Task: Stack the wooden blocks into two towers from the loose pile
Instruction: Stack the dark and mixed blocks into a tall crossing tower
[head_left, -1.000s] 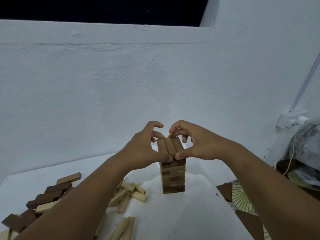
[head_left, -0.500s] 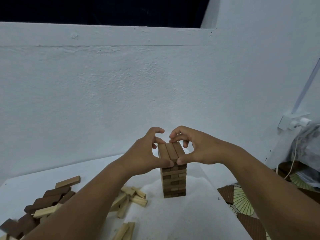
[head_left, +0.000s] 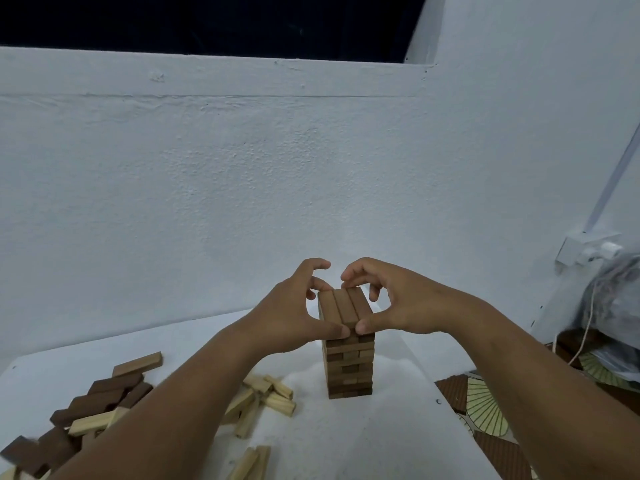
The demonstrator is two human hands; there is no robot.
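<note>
**A:** What is the work surface like?

**B:** A white tabletop (head_left: 363,441), slightly grainy, running up to a rough white plastered wall (head_left: 242,188). A horizontal ridge runs across the wall high up, and above its top edge there is only darkness. On the right a second white wall (head_left: 519,116) meets it at a corner, with a thin conduit (head_left: 609,181) dropping to a white socket box (head_left: 585,249).

**A:** And the tower?

**B:** One tower (head_left: 349,362) of dark and light wooden blocks stands upright near the middle of the table, well apart from the loose pile (head_left: 93,410) at the left edge. Its top layer (head_left: 343,306) is three dark blocks side by side.

**A:** The hands?

**B:** Both sit at that top layer. The left hand (head_left: 291,317) has its thumb pressed on the near end of the blocks and its fingers curled over the far end. The right hand (head_left: 394,303) mirrors it, thumb tip touching the near end and curled fingertips on the far edge. The two thumbs nearly meet.

**A:** Anything else on the table?

**B:** A small heap of pale blocks (head_left: 266,400) lies just left of the tower's base, and two more pale blocks (head_left: 251,464) lie at the bottom edge. To the right, beyond the table, there is a floor mat (head_left: 485,410) with a fan pattern, and a clear plastic bag (head_left: 616,323) with a cord hanging by it.
</note>
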